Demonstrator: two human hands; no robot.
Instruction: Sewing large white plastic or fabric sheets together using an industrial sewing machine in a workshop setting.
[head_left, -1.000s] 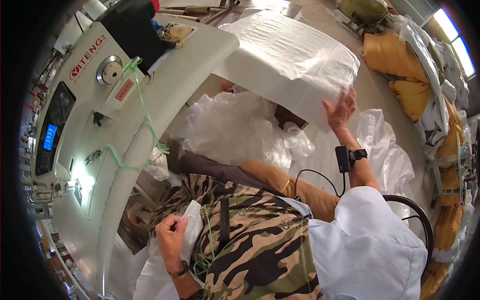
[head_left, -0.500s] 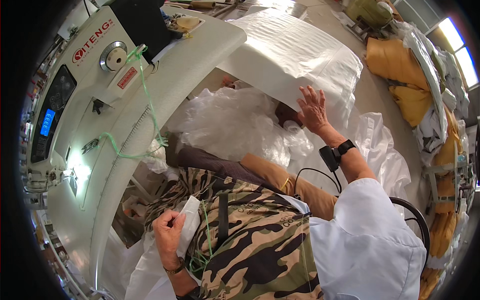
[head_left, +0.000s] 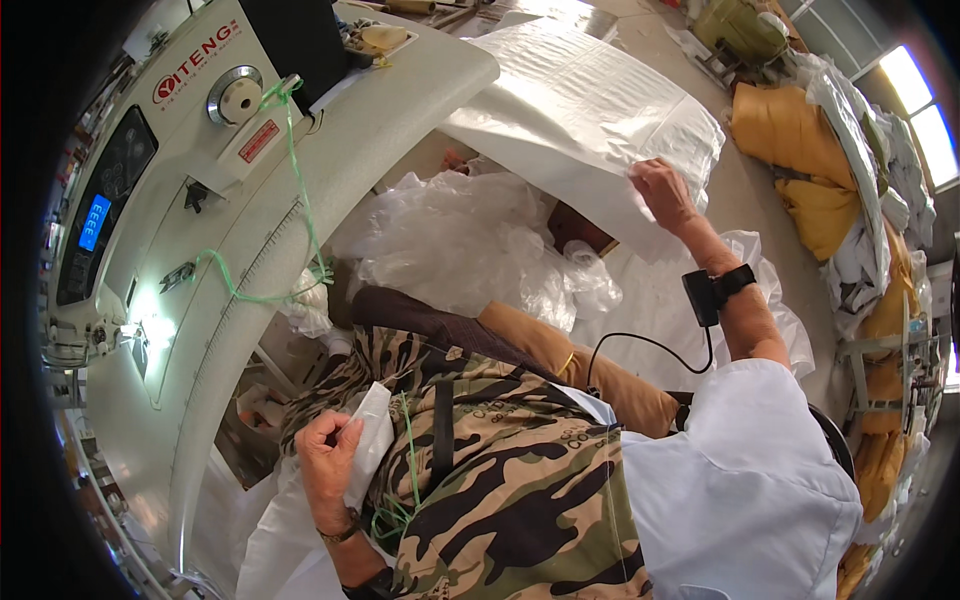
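At the lower left, my left hand [head_left: 328, 462] pinches the folded end of a white woven plastic sheet [head_left: 268, 535] in front of my camouflage apron [head_left: 520, 475]. Toward the upper right, my right hand [head_left: 668, 195] has its fingers curled together on the near edge of a second white sheet [head_left: 590, 95]. That sheet is stacked or folded flat beyond the sewing machine table [head_left: 420, 75], its surface shiny and creased. Thin green twine [head_left: 395, 520] hangs by my left wrist, and more green thread [head_left: 295, 160] runs from the sewing machine [head_left: 200, 100].
The machine's lamp [head_left: 150, 335] glows beside its needle. Crumpled clear plastic [head_left: 450, 235] lies between the table and my legs. Yellow cloth bundles [head_left: 795, 135] are piled on the right. A cable [head_left: 640, 340] runs from the device on my right wrist.
My right hand has moved slightly right, and its spread fingers have closed at the edge of the white sheet. My left hand keeps its pinch and has shifted slightly left.
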